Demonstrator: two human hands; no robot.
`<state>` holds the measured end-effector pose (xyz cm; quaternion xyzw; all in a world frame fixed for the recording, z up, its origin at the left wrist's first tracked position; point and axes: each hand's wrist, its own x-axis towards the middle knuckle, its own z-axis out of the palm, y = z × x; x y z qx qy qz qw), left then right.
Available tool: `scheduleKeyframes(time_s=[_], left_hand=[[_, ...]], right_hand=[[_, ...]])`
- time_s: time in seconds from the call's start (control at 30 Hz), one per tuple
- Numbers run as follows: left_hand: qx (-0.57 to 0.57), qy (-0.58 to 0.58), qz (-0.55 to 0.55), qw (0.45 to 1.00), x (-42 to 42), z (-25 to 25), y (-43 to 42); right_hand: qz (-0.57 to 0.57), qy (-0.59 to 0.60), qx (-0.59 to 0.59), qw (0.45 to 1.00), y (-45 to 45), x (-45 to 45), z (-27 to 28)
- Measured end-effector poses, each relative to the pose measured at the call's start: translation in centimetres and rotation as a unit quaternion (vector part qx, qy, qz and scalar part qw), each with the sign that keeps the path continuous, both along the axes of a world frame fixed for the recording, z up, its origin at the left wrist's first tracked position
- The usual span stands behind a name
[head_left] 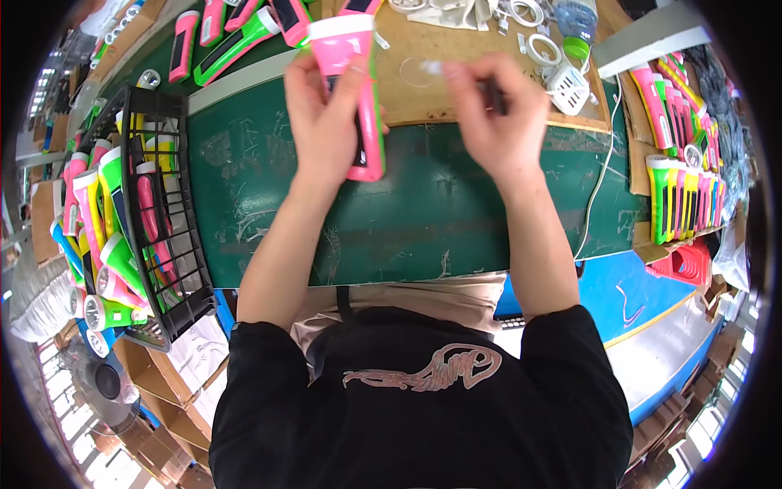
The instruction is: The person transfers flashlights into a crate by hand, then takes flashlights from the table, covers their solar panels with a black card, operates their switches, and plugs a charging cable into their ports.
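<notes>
Green table (432,212), left hand (322,114) gripping a pink flashlight (369,122), blurred right hand (501,114) closed on a dark item (494,96), black shirt's (423,440) lettering (432,371) unclear.

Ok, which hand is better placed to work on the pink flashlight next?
Probably the right hand: it is close by, over the board, apparently pinching a small pale item, too blurred to identify, while the left hand grips the pink flashlight.

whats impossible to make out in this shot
All in the head view:
Dark item at the right hand: blurred, partly covered by fingers.
Part of the pink flashlight: covered by the left hand.
Lowest contents of the black crate: hidden by piled flashlights.
Topmost flashlights: cut off by the upper edge.
</notes>
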<state>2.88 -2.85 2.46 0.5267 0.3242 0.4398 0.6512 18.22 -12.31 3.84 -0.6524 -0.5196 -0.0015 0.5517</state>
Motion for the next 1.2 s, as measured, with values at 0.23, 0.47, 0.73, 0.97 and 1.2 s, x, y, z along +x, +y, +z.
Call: scheduleKeyframes(time_s=[0.23,0.47,0.73,0.97,1.2], left_hand=[[-0.172,-0.138,-0.137,0.966,-1.5,1.0,2.7],[-0.161,-0.174,-0.251,0.939,-1.6,0.1,1.5],[-0.153,-0.101,-0.217,0.959,-0.9,0.2,1.1],[-0.102,-0.063,-0.181,0.976,-0.6,-0.4,0.8],[0.090,-0.010,-0.148,0.985,0.1,-1.4,0.5]], right_hand=[[-0.107,-0.160,-0.061,0.979,1.3,1.5,-1.6],[-0.019,-0.090,-0.033,0.995,1.4,1.5,-2.3],[-0.022,-0.070,-0.047,0.996,1.7,1.1,-2.5],[-0.011,-0.053,-0.085,0.995,1.7,1.0,-2.4],[-0.011,-0.020,-0.073,0.997,1.8,1.4,-3.0]])
